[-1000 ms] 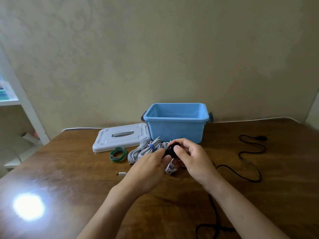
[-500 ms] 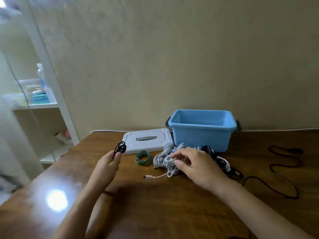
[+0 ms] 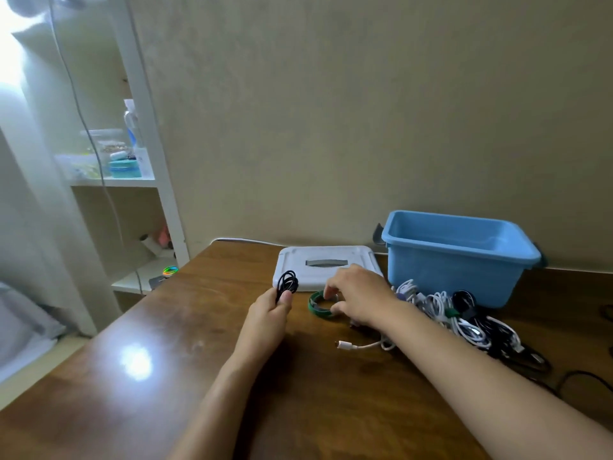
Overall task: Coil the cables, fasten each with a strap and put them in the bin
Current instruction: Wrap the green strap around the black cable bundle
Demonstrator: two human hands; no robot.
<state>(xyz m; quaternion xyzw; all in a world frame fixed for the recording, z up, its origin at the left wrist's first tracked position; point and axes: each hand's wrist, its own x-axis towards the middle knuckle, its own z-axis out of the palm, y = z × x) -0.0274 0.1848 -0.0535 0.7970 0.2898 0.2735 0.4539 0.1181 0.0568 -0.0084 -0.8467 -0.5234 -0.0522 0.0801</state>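
My left hand [image 3: 270,310] pinches a small black coiled cable [image 3: 287,282] and holds it upright above the table. Just to its right lies a green roll of strap [image 3: 315,307], and my right hand [image 3: 356,295] reaches over it with fingertips on the roll. A heap of white and black cables [image 3: 444,313] lies in front of the blue bin [image 3: 457,257], which stands open at the back right. A loose white cable end [image 3: 351,345] lies under my right forearm.
The bin's white lid [image 3: 351,257] lies flat left of the bin, behind my hands. A wooden table [image 3: 159,376] runs to an edge at the left, where a white shelf unit [image 3: 142,180] stands. Another black cable [image 3: 583,376] trails at the far right.
My left hand carried the small black coil out to the left and holds it there. My right hand left the cable heap and moved left onto the green strap roll. The view swung left.
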